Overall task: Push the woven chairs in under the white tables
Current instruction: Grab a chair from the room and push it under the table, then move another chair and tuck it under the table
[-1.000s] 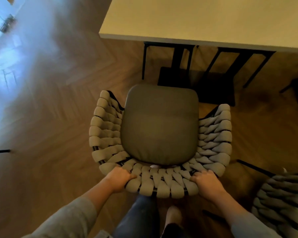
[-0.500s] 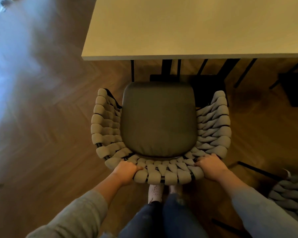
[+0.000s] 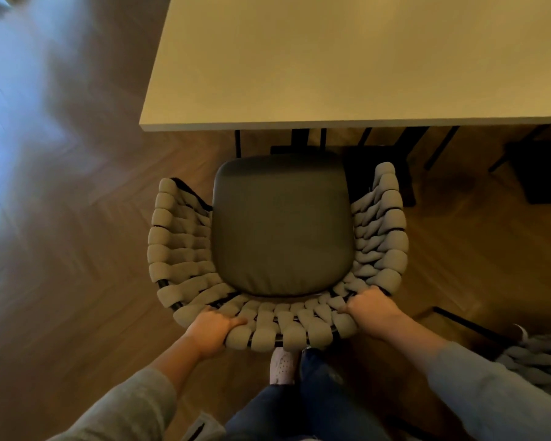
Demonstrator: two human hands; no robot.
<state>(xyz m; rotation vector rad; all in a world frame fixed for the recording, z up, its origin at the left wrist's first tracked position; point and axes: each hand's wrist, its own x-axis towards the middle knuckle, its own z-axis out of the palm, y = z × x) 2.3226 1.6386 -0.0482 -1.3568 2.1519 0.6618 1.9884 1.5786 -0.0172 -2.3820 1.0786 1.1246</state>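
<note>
My fingers [image 3: 236, 322] curl over the back rim of the chair [image 3: 277, 249], left hand [image 3: 211, 331] and right hand [image 3: 373, 310] both clamped on the woven band, fingertips hidden behind the weave. The cushion [image 3: 282, 224] sits just short of the tabletop [image 3: 347, 58], its front edge not yet under the near edge. The chair's legs are hidden; dark table legs [image 3: 299, 140] show in the gap. A second chair [image 3: 535, 361] is cut off at right. Open floor [image 3: 61, 249] lies left, blurred.
</note>
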